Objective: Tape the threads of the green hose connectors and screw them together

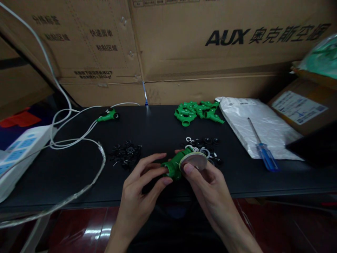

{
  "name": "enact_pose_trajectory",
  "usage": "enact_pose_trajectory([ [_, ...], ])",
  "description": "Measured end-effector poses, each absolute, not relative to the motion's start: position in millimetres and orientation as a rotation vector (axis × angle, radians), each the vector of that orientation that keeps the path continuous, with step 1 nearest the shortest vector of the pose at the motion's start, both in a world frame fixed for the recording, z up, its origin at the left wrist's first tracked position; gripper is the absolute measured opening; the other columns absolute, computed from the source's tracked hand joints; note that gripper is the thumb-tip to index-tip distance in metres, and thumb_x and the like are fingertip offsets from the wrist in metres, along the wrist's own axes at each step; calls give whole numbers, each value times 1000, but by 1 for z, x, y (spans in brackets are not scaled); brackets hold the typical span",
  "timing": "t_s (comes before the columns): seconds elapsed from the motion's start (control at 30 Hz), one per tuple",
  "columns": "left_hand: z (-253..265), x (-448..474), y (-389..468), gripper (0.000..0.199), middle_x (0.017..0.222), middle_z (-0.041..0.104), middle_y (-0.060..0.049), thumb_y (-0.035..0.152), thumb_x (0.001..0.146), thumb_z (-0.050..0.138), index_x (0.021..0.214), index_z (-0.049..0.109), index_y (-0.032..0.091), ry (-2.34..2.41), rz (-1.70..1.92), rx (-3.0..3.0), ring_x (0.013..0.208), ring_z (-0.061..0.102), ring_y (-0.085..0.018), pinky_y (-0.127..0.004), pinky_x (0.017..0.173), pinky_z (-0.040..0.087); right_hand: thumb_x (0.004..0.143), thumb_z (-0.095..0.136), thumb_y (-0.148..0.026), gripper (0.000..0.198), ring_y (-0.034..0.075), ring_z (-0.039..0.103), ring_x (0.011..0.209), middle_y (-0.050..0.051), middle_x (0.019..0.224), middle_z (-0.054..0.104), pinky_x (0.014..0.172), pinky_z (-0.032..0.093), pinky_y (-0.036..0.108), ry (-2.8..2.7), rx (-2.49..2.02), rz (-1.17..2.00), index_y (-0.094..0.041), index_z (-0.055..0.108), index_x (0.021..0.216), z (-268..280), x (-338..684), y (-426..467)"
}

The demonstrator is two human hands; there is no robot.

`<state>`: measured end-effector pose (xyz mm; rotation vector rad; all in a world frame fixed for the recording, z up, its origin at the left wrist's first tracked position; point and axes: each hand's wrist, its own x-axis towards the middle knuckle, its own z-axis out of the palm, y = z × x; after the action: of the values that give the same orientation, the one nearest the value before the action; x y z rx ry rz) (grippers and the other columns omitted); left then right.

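Over the front of the table, my left hand (144,184) has its thumb and fingers around the near-left end of a green plastic pipe-like part (172,166). My right hand (207,179) grips a round, flat greyish disc (194,160) with a pale rim, its thumb pressed on the disc's face. The disc lies against the right side of the green part; whether the two are joined I cannot tell. The right fingers are mostly hidden behind the disc. Just beyond the hands lie white and black rings (205,151).
Small black parts (125,153) lie left of centre. Several green plastic parts (192,111) are heaped at the back. A blue screwdriver (265,154) rests on a white plastic bag (242,119). White cables (86,135) run to a green assembly (108,115). Cardboard (173,45) walls the back.
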<state>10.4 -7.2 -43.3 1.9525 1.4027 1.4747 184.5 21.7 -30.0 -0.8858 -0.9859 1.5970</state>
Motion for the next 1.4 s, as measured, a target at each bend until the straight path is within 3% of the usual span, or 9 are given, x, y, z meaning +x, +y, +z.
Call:
enact_pose_trajectory([
  [0.73,-42,8,-6,5,108,57,1,27,86,82,90,79,27,1357,1493,1757,96,70,-10,-17,90,59,89,79,-38,14,15,69,110,-2,117,77,100,50,27,-1161,-894,1517,-33,81,101,-29,190,26],
  [1.0,-46,6,-7,9,100,54,1,32,85,83,90,78,27,1349,1482,1786,95,70,-12,-19,86,59,90,78,-36,9,14,69,110,-3,117,77,98,51,25,-1211,-891,1480,-32,81,98,-28,192,24],
  [1.4,-49,8,-6,9,118,59,-2,16,92,72,94,77,24,1282,1482,2002,102,68,-12,-20,90,60,90,76,-29,9,13,69,111,-4,112,77,97,54,22,-1328,-940,1306,-34,82,96,-26,191,23],
])
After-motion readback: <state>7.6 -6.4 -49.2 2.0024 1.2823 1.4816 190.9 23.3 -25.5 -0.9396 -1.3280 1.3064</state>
